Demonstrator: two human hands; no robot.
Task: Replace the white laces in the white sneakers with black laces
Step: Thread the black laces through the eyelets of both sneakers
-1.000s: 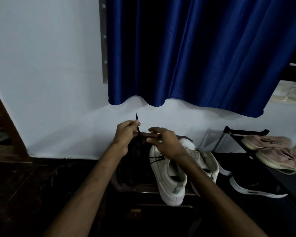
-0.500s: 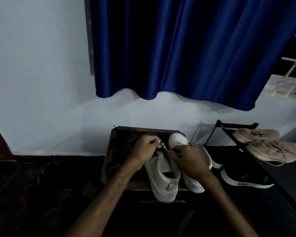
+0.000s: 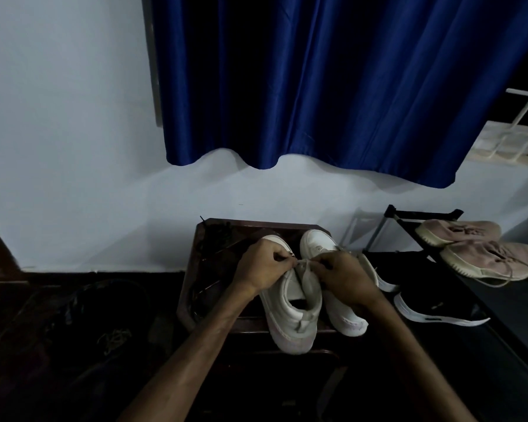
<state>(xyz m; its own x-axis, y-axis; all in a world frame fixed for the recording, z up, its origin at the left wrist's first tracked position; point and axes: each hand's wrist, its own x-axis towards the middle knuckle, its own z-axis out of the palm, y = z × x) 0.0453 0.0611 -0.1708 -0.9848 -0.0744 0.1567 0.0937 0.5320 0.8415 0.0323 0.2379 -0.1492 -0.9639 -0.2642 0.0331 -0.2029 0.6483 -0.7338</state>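
Observation:
Two white sneakers stand side by side on a dark wooden stool (image 3: 192, 287), heels toward me. Over the lacing area of the left sneaker (image 3: 293, 312) both hands work close together. My left hand (image 3: 261, 268) has its fingers curled and pinches something small at the eyelets; it is too dark to tell whether that is the black lace. On the other side of the tongue my right hand (image 3: 343, 277) has its fingers curled at the eyelets, and it covers part of the right sneaker (image 3: 317, 243). Loose dark laces (image 3: 217, 236) lie at the stool's back left.
A blue curtain (image 3: 333, 86) hangs above against a pale wall. A black shoe rack (image 3: 424, 214) at the right holds pink sneakers (image 3: 476, 251). A black shoe with a white sole (image 3: 436, 309) lies beside the stool. The floor at the left is dark, with indistinct clutter.
A second ago my left hand held a black lace tip up above the stool. Both hands have since come down onto the left sneaker's eyelets, and the view has tilted.

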